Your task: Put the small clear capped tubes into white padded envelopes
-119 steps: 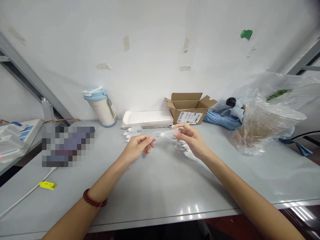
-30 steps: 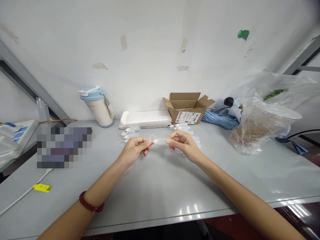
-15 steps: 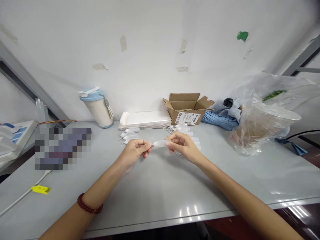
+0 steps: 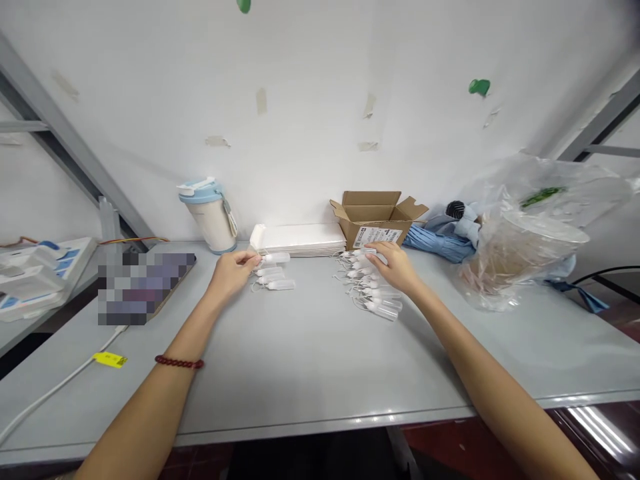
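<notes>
My left hand (image 4: 233, 275) is at the left group, its thumb and fingertips pinched at the white-capped end of a small clear tube (image 4: 277, 257). Just in front lie a few more such tubes (image 4: 281, 285) with thin string loops. On the right, my right hand (image 4: 396, 265) reaches to the back of a larger group, with thumb and forefinger closed about the clear end of another small tube (image 4: 361, 253). Several loose tubes (image 4: 384, 309) lie in a column nearer me, their loops pointing left. The fingers partly hide the tubes they touch.
Behind the hands are a stack of white flat packs (image 4: 303, 237) and an open cardboard box (image 4: 375, 217). A tumbler (image 4: 213, 220) and a pixelated phone (image 4: 170, 287) with a white cable stand left. Blue cloth (image 4: 440, 243) and a plastic-wrapped spool (image 4: 530, 257) are right.
My hands have parted from the tube they both held in the middle. The left moved left to the left group, the right to the back of the right group. The view has shifted slightly.
</notes>
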`<action>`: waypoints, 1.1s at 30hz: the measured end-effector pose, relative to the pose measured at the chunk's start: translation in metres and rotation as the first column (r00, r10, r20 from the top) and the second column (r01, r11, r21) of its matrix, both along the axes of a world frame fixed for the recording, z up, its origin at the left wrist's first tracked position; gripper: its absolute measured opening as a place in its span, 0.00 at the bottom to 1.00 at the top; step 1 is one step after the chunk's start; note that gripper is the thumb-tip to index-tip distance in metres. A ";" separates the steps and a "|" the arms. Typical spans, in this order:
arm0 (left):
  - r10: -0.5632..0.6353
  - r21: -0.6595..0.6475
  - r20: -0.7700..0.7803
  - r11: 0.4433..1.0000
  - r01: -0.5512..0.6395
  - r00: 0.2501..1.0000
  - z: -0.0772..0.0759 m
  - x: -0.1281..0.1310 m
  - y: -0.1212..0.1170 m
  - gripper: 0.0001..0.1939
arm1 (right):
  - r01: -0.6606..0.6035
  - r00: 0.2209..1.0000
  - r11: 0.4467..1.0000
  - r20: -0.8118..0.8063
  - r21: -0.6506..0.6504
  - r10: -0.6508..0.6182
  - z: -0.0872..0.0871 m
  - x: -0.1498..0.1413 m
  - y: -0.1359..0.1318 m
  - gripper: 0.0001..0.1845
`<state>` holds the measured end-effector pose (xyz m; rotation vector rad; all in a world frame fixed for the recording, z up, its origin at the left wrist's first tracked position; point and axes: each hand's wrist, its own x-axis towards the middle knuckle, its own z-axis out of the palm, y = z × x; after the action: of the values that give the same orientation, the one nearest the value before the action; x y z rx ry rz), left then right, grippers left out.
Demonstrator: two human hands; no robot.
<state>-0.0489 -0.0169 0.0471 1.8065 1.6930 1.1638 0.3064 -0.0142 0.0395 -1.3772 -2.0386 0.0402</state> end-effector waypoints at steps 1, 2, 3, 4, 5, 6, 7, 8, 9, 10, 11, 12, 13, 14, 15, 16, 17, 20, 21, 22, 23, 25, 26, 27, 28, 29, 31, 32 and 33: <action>-0.002 -0.017 -0.015 1.000 0.002 1.000 -0.003 -0.003 0.001 0.16 | -0.005 1.000 1.000 0.002 -0.007 0.005 -0.002 0.003 0.003 0.16; -0.005 -0.035 -0.030 0.999 0.004 1.000 -0.005 -0.004 0.002 0.17 | -0.013 1.000 1.000 0.002 -0.016 0.013 -0.005 0.006 0.005 0.17; -0.004 -0.052 -0.042 0.999 0.002 0.999 -0.007 -0.005 0.003 0.17 | -0.020 1.000 0.999 0.000 -0.026 0.020 -0.007 0.008 0.007 0.17; 0.001 -0.062 -0.054 0.998 -0.004 0.999 -0.009 -0.005 0.003 0.18 | -0.026 1.000 0.999 -0.003 -0.037 0.026 -0.008 0.010 0.009 0.17; 0.011 -0.067 -0.065 0.998 -0.015 0.998 -0.010 -0.005 0.003 0.18 | -0.030 1.000 0.998 -0.006 -0.048 0.030 -0.010 0.011 0.010 0.18; 0.026 -0.068 -0.077 0.997 -0.032 0.997 -0.011 -0.005 0.003 0.17 | -0.032 0.999 0.998 -0.010 -0.061 0.032 -0.011 0.012 0.011 0.18; 0.046 -0.068 -0.086 0.996 -0.052 0.995 -0.011 -0.005 0.003 0.17 | -0.034 0.999 0.997 -0.014 -0.073 0.033 -0.013 0.014 0.012 0.18; 0.067 -0.068 -0.094 0.995 -0.073 0.993 -0.012 -0.005 0.003 0.17 | -0.035 0.999 0.996 -0.020 -0.084 0.033 -0.014 0.015 0.013 0.19; 0.090 -0.066 -0.100 0.993 -0.097 0.991 -0.011 -0.005 0.003 0.17 | -0.035 0.999 0.995 -0.026 -0.094 0.032 -0.015 0.015 0.014 0.19; 0.116 -0.062 -0.104 0.990 -0.123 0.988 -0.011 -0.006 0.003 0.18 | -0.034 0.999 0.994 -0.033 -0.103 0.031 -0.016 0.016 0.015 0.19; 0.142 -0.055 -0.105 0.987 -0.149 0.984 -0.010 -0.006 0.003 0.18 | -0.034 0.999 0.993 -0.041 -0.110 0.030 -0.016 0.016 0.016 0.20; 0.170 -0.047 -0.105 0.983 -0.176 0.980 -0.009 -0.006 0.003 0.19 | -0.035 0.998 0.992 -0.050 -0.118 0.029 -0.017 0.017 0.017 0.20; 0.197 -0.037 -0.107 0.979 -0.202 0.975 -0.008 -0.006 0.003 0.19 | -0.035 0.998 0.992 -0.060 -0.125 0.028 -0.017 0.017 0.018 0.20; 0.220 -0.028 -0.110 0.974 -0.224 0.969 -0.007 -0.005 0.003 0.19 | -0.036 0.997 0.990 -0.070 -0.133 0.027 -0.018 0.017 0.018 0.20; 0.235 -0.017 -0.116 0.971 -0.238 0.965 -0.006 -0.004 0.002 0.19 | -0.038 0.996 0.989 -0.080 -0.142 0.027 -0.018 0.017 0.019 0.20; 0.242 -0.006 -0.124 0.970 -0.244 0.962 -0.005 -0.003 0.001 0.19 | -0.040 0.995 0.987 -0.091 -0.153 0.026 -0.018 0.017 0.019 0.20; 0.242 0.005 -0.133 0.970 -0.244 0.961 -0.004 -0.001 0.000 0.19 | -0.041 0.994 0.986 -0.103 -0.164 0.024 -0.019 0.017 0.019 0.20; 0.225 0.028 -0.157 0.974 -0.223 0.962 -0.001 0.005 -0.003 0.19 | -0.034 0.990 0.979 -0.143 -0.201 0.005 -0.021 0.018 0.020 0.21; 0.220 0.032 -0.164 0.976 -0.217 0.962 -0.001 0.006 -0.004 0.19 | -0.029 0.987 0.977 -0.159 -0.213 -0.005 -0.021 0.019 0.020 0.21; 0.214 0.035 -0.169 0.977 -0.211 0.962 -0.001 0.008 -0.005 0.19 | -0.026 0.984 0.974 -0.176 -0.226 -0.015 -0.021 0.019 0.020 0.22; 0.206 0.038 -0.173 0.979 -0.202 0.963 0.000 0.009 -0.005 0.18 | -0.025 0.981 0.971 -0.194 -0.239 -0.022 -0.021 0.020 0.020 0.22; 0.191 0.046 -0.177 0.981 -0.186 0.965 -0.001 0.011 -0.006 0.17 | -0.039 0.973 0.963 -0.231 -0.266 -0.025 -0.021 0.021 0.020 0.23; 0.184 0.051 -0.177 0.983 -0.177 0.967 -0.001 0.011 -0.006 0.17 | -0.050 0.968 0.959 -0.251 -0.279 -0.023 -0.021 0.021 0.020 0.22; 0.177 0.055 -0.176 0.984 -0.169 0.968 -0.001 0.012 -0.006 0.17 | -0.061 0.962 0.955 -0.271 -0.291 -0.021 -0.020 0.021 0.020 0.22; 0.172 0.059 -0.176 0.985 -0.164 0.969 -0.002 0.012 -0.006 0.17 | -0.070 0.956 0.951 -0.292 -0.302 -0.022 -0.019 0.021 0.020 0.22; 0.168 0.060 -0.176 0.985 -0.160 0.970 -0.002 0.013 -0.007 0.16 | -0.076 0.950 0.947 -0.312 -0.311 -0.026 -0.018 0.021 0.020 0.22; 0.157 0.055 -0.181 0.987 -0.150 0.971 -0.003 0.014 -0.007 0.16 | -0.080 0.936 0.942 -0.351 -0.326 -0.042 -0.016 0.021 0.019 0.21; 0.153 0.051 -0.185 0.988 -0.146 0.971 -0.003 0.014 -0.007 0.16 | -0.080 0.928 0.940 -0.369 -0.332 -0.051 -0.016 0.021 0.018 0.21; 0.147 0.047 -0.189 0.989 -0.141 0.971 -0.003 0.015 -0.007 0.16 | -0.079 0.920 0.938 -0.386 -0.338 -0.062 -0.015 0.020 0.018 0.21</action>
<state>-0.0341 -0.0242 0.0441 1.8962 1.9531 1.1112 0.3269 0.0037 0.0246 -1.4292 -1.7470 0.6608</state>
